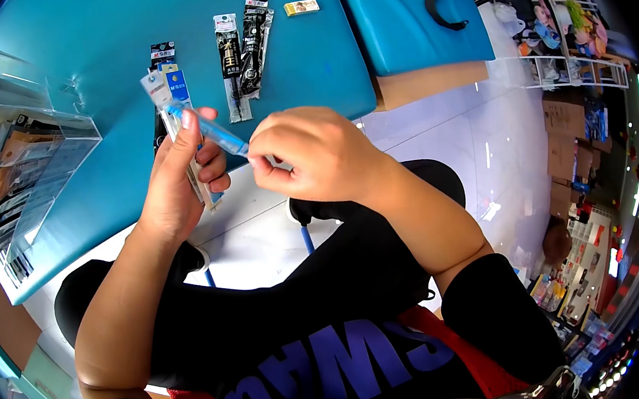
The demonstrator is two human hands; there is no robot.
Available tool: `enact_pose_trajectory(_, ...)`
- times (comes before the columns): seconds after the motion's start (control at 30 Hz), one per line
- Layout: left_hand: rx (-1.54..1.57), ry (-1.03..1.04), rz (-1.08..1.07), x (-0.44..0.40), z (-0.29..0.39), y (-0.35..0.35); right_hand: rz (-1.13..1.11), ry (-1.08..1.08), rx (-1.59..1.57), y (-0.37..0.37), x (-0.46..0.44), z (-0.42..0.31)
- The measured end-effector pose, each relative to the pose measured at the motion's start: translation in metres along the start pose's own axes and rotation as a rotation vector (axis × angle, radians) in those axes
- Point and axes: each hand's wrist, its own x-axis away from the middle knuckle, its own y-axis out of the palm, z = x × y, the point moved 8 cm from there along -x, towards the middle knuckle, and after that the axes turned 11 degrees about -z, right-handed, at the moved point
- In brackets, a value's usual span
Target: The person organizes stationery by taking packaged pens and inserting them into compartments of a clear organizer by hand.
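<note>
My left hand (175,175) is closed around several slim packets with white and blue header cards (178,86), held upright over the table edge. Under its thumb lies a light-blue, pen-like packet (219,136), slanting down to the right. My right hand (319,153) pinches the lower right end of that blue packet, fingers curled in. What is inside the packets cannot be made out. Just behind my left hand, a packet with a black header (162,51) lies on the blue tabletop (100,36), partly hidden by the held ones.
Black pen-like packets (229,54) lie further back, two of them overlapping at their right (253,48). Beyond these sits a small yellow-and-white box (302,6). A clear acrylic holder (58,121) full of packets stands at left. A blue padded seat (418,21) adjoins the table; shelves line the right.
</note>
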Motion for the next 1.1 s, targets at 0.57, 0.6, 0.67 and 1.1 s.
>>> enact_pose_trajectory(0.57, 0.323, 0.052, 0.032, 0.006, -0.002, 0.021, 0.025, -0.207, 0.341, 0.028, -0.002, -0.053)
enact_pose_trajectory(0.6, 0.32, 0.05, 0.012, 0.007, -0.001, 0.022, 0.065, -0.203, 0.314, 0.028, -0.003, -0.055)
enact_pose_trajectory(0.67, 0.314, 0.044, -0.028, 0.008, 0.001, 0.022, 0.143, -0.194, 0.261, 0.032, -0.007, -0.058)
enact_pose_trajectory(1.1, 0.346, 0.104, -0.016, 0.012, 0.013, 0.002, 0.031, -0.147, 0.359, 0.054, -0.008, -0.068)
